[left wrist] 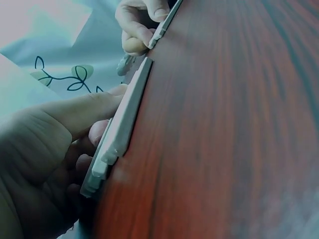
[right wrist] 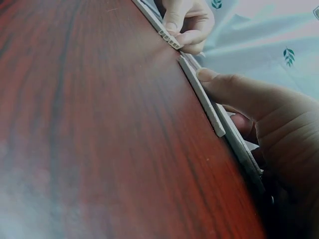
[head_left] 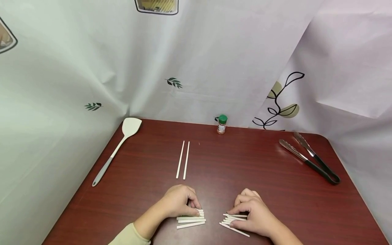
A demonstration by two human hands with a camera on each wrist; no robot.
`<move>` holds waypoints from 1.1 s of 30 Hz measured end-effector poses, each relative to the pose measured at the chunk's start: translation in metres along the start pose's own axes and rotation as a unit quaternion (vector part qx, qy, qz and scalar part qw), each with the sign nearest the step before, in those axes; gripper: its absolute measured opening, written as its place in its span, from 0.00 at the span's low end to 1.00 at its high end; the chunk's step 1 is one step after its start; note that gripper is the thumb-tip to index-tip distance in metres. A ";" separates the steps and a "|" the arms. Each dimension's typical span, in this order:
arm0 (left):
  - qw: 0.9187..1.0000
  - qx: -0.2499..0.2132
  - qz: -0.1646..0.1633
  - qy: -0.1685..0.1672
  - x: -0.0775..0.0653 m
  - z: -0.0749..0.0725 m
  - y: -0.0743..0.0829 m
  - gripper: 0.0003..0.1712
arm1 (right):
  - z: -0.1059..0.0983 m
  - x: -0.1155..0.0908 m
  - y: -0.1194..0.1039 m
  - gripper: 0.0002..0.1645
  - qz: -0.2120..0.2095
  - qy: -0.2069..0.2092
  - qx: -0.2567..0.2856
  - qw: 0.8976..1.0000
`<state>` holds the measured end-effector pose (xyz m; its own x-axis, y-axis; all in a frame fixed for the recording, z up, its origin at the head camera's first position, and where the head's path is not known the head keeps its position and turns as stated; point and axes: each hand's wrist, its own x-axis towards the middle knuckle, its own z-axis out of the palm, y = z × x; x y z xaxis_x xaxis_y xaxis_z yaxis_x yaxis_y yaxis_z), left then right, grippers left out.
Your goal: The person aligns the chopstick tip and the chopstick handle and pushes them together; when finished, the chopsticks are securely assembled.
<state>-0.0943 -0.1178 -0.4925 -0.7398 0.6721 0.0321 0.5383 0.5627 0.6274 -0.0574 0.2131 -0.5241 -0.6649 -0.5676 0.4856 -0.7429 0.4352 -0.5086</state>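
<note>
Near the table's front edge, my left hand (head_left: 177, 201) pinches a group of short white sticks (head_left: 191, 221) between thumb and fingers. These sticks lie side by side, roughly crosswise, with the nearest ones out from under the hand. To the right, my right hand (head_left: 253, 211) holds a second group of white sticks (head_left: 235, 230) the same way, fanned a little, the nearest one slanting. A gap of bare table separates the two groups. In the left wrist view, the left-hand sticks (left wrist: 125, 112) stand in a low stack at the thumb. Fingers partly hide both groups.
Two longer white sticks (head_left: 186, 161) lie parallel beyond my left hand. A white spatula (head_left: 122, 139) is at the left edge, a green-capped spice jar (head_left: 222, 125) at the back, and metal tongs (head_left: 309, 158) at the right. Printed cloth walls (head_left: 208, 68) border the dark red table (head_left: 137, 183).
</note>
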 end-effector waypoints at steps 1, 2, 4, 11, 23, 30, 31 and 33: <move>1.000 -0.001 -0.003 0.001 0.000 0.000 0.000 0.09 | 0.000 0.000 0.000 0.21 0.003 -0.001 0.002 1.000; 1.000 -0.002 -0.006 0.002 0.000 0.000 0.000 0.09 | 0.001 0.000 -0.001 0.21 0.006 -0.001 0.004 1.000; 1.000 -0.004 -0.011 0.002 -0.001 0.000 0.001 0.09 | 0.001 0.001 -0.002 0.22 0.012 -0.002 0.009 1.000; 0.999 -0.010 -0.030 0.009 -0.001 -0.001 0.007 0.09 | 0.001 0.002 -0.003 0.23 0.020 -0.002 0.020 1.000; 0.997 -0.030 -0.072 0.017 0.000 -0.003 0.020 0.10 | 0.002 0.003 -0.005 0.17 0.028 -0.005 0.026 0.999; 0.998 -0.006 -0.055 0.015 0.001 -0.001 0.018 0.09 | 0.000 0.003 -0.005 0.19 0.025 0.006 0.032 0.999; 0.999 0.001 -0.051 0.013 0.001 0.000 0.018 0.09 | 0.000 0.003 -0.004 0.19 0.020 0.014 0.040 0.999; 0.999 0.017 -0.042 0.008 0.000 0.000 0.017 0.09 | 0.002 0.003 -0.001 0.20 0.008 0.038 0.064 0.997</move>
<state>-0.0850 -0.1079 -0.4815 -0.7897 0.6135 -0.0075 0.4866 0.6337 0.6013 -0.0583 0.2094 -0.5232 -0.6847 -0.5045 0.5260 -0.7189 0.3487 -0.6013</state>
